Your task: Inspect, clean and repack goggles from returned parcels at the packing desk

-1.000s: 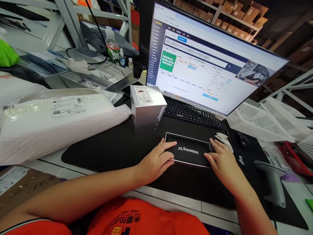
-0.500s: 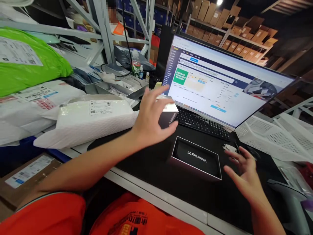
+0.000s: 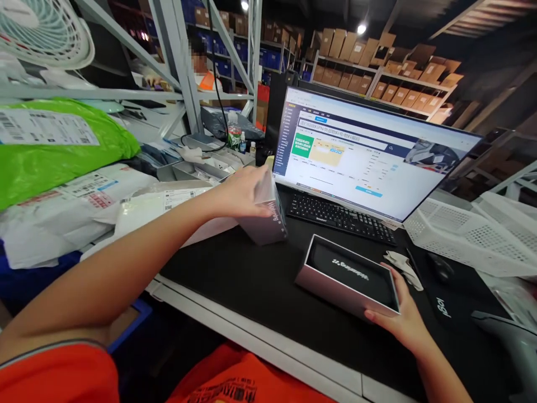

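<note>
- Left hand, 1: fingers closed over the top of a silver-grey lettered box, gripping it.
- Silver-grey lettered box, 1: tilted, left of the keyboard and in front of the monitor's left edge.
- Right hand, 1: thumb on the near side and fingers on the far side, gripping the right end of a shallow box.
- Shallow box, 1: dark interior, white lettering; above the black mat, contact beneath unclear.
- Monitor, 1: lit, behind both boxes.
- Keyboard, 1: black, below the monitor.
- Crumpled white piece, 1: just beside the right hand; material unclear.
- Mouse, 1: farther right.
- Handheld scanner, 1: at right, partly cut off.
- Parcels, 2 of several: white, behind the left forearm; green, far left.
</note>
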The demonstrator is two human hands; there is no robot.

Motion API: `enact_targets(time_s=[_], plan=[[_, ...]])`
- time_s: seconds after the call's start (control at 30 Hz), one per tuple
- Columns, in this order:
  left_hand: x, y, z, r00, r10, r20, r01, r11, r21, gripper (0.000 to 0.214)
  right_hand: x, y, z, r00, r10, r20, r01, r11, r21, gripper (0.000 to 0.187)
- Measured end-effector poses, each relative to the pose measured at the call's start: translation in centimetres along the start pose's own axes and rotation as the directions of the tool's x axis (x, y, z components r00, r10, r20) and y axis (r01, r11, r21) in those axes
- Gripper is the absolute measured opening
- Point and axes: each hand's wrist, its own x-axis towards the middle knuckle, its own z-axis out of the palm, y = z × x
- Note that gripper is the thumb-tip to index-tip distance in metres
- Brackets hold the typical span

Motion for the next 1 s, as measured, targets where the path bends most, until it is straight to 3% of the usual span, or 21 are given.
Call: enact_targets(time_s=[0.07, 0.1, 0.17, 0.23, 0.33, 0.4, 0.5, 0.6, 0.7, 0.87, 1.0], plan=[[-3.1, -2.2, 0.3, 0.991, -0.015, -0.130, -0.023, 0.958, -0.286, 0.121, 0.1, 0.9, -1.0, 0.996, -0.013, -0.088, 0.019, 0.997, 0.073, 0.109], [-4.7, -3.2, 0.9, 0.986, -0.050, -0.158, -0.031, 0.882, -0.469, 0.117, 0.2, 1.4, -1.3, 0.991, -0.018, -0.129, 0.034, 0.992, 0.120, 0.110], [-7.6, -4.5, 2.7, 0.984, -0.137, -0.112, -0.002, 0.624, -0.781, 0.114, 0.2, 2.0, -1.4, 0.982, -0.020, -0.187, 0.060, 0.976, 0.211, 0.114], [-9.8, -5.1, 5.0, 0.984, -0.173, -0.038, 0.035, 0.402, -0.915, 0.113, 0.0, 2.1, -1.2, 0.981, -0.033, -0.193, 0.081, 0.966, 0.246, 0.118], [-11.5, -4.9, 7.9, 0.978, -0.208, 0.011, 0.067, 0.263, -0.963, 0.109, -0.4, 1.6, -1.5, 0.985, -0.082, -0.150, 0.106, 0.981, 0.162, 0.115], [-11.5, -4.8, 8.9, 0.977, -0.210, 0.027, 0.082, 0.256, -0.963, 0.113, -0.6, 1.1, -2.2, 0.987, -0.111, -0.113, 0.118, 0.991, 0.059, 0.112], [-11.0, -4.9, 9.6, 0.983, -0.172, 0.061, 0.118, 0.344, -0.932, 0.122, -0.7, 0.7, -3.5, 0.991, -0.134, -0.018, 0.133, 0.989, -0.062, 0.111], [-10.7, -4.9, 10.0, 0.985, -0.101, 0.137, 0.167, 0.421, -0.892, 0.125, -0.7, 0.5, -4.3, 0.988, -0.123, 0.089, 0.129, 0.989, -0.068, 0.110], [-10.7, -4.3, 10.8, 0.972, -0.065, 0.227, 0.234, 0.386, -0.892, 0.125, -0.5, 0.6, -4.1, 0.984, -0.083, 0.156, 0.086, 0.996, -0.013, 0.113], [-11.2, -2.6, 12.3, 0.950, -0.040, 0.308, 0.298, 0.398, -0.868, 0.126, -0.7, 0.3, -0.6, 0.981, 0.001, 0.194, -0.031, 0.988, 0.153, 0.132], [-11.1, -1.1, 13.4, 0.938, 0.097, 0.333, 0.249, 0.480, -0.841, 0.119, -1.5, -1.2, 4.4, 0.940, -0.110, 0.322, -0.002, 0.945, 0.328, 0.164]])
